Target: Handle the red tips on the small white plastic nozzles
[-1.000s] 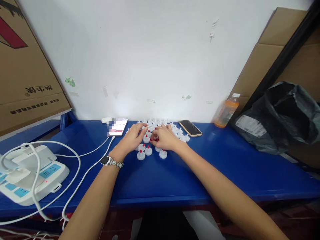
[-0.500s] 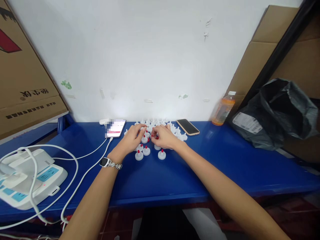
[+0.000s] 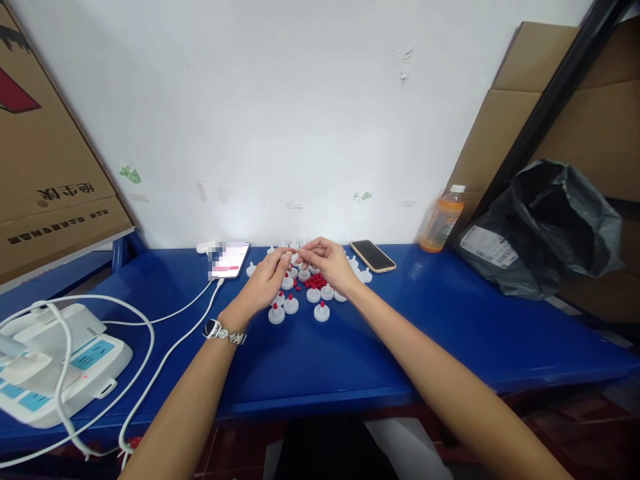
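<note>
Over the middle of the blue table my left hand [image 3: 266, 280] is closed, its fingertips around what looks like a white nozzle cap [image 3: 288, 256], mostly covered by the fingers. My right hand [image 3: 331, 265] meets it with thumb and fingers pinched; whatever is in that pinch is too small to make out. Just below the hands lies a pile of small red tips [image 3: 316, 283]. White nozzle caps stand all around, some bare and several with a red tip on the spout, such as the front nozzle cap [image 3: 321, 312].
A lit phone [image 3: 231, 260] on a cable lies left of the caps, and a dark phone [image 3: 373, 256] right of them. Farther right stand an orange drink bottle [image 3: 443, 220] and a black plastic bag [image 3: 540, 233]. A power strip [image 3: 95, 363] with looped white cables occupies the left.
My right hand has lifted from the red tips and moved up and away, uncovering the pile. Its fingertips have come together with my left hand's, which stays nearly in place.
</note>
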The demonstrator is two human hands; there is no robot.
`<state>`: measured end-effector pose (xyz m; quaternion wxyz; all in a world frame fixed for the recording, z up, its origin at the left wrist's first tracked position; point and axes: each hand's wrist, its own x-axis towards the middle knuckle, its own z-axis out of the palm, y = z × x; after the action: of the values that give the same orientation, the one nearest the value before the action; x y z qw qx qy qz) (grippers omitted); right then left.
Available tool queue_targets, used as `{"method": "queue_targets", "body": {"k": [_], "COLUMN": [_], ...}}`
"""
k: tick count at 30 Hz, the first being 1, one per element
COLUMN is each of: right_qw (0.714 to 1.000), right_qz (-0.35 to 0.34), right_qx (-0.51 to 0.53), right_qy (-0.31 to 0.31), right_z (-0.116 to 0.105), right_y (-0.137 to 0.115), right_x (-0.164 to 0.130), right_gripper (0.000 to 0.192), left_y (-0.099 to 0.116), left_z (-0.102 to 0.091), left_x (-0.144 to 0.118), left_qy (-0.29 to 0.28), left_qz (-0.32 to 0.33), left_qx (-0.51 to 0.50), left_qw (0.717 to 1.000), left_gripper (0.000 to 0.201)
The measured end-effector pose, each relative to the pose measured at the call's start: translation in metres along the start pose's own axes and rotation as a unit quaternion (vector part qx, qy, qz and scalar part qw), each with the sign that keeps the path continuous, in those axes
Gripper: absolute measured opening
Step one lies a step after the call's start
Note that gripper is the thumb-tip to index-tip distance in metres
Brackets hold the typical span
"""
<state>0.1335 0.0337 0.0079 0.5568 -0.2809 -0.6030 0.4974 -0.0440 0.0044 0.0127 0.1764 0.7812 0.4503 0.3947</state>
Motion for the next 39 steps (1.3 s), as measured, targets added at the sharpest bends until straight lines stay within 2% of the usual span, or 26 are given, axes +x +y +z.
{"method": "queue_targets", "body": {"k": [7,13,17,23,29,31,34,36,39], "right_qw": [1.0,1.0,1.0,0.998,0.999,0.997,0.99,0.98,0.948], "right_qz": [0.021,-0.002,0.0,0.002,-0.032,-0.051,-0.065,-0.033,0.052], "right_qx": [0.008,-0.001,0.002,0.037,-0.012,-0.048,-0.123,-0.193,-0.295], "right_qy": [0.014,0.03,0.013,0.05,0.032,0.028,0.013,-0.026,-0.11], "right_z": [0.005,0.004,0.006,0.013,0.018,0.011,-0.012,-0.031,-0.054], "right_y": [-0.007,-0.011,-0.012,-0.007,-0.018,-0.026,-0.039,-0.046,-0.052], "right_x": [-0.001,-0.001,-0.005,-0.009,-0.011,-0.01,-0.009,-0.011,-0.018], "right_gripper": [0.038,0.037,0.037,0.043,0.044,0.04,0.028,0.021,0.014], "left_y": [0.005,0.008,0.008,0.013,0.02,0.022,0.023,0.021,0.016], "left_z": [0.006,0.007,0.01,0.016,0.019,0.019,0.016,0.014,0.013], "left_x": [-0.002,-0.002,-0.003,-0.003,-0.001,-0.001,-0.002,-0.001,0.0], "left_qy": [0.022,0.054,0.046,0.048,0.062,0.043,0.015,0.006,-0.021], "left_qz": [-0.023,-0.024,-0.012,-0.002,0.01,0.012,0.017,0.032,0.059], "left_qx": [-0.061,-0.079,-0.077,-0.091,-0.12,-0.109,-0.06,-0.028,0.019], "left_qw": [0.998,0.995,0.996,0.995,0.991,0.993,0.998,0.999,0.998], "left_gripper": [0.049,0.049,0.047,0.044,0.05,0.051,0.048,0.044,0.036]}}
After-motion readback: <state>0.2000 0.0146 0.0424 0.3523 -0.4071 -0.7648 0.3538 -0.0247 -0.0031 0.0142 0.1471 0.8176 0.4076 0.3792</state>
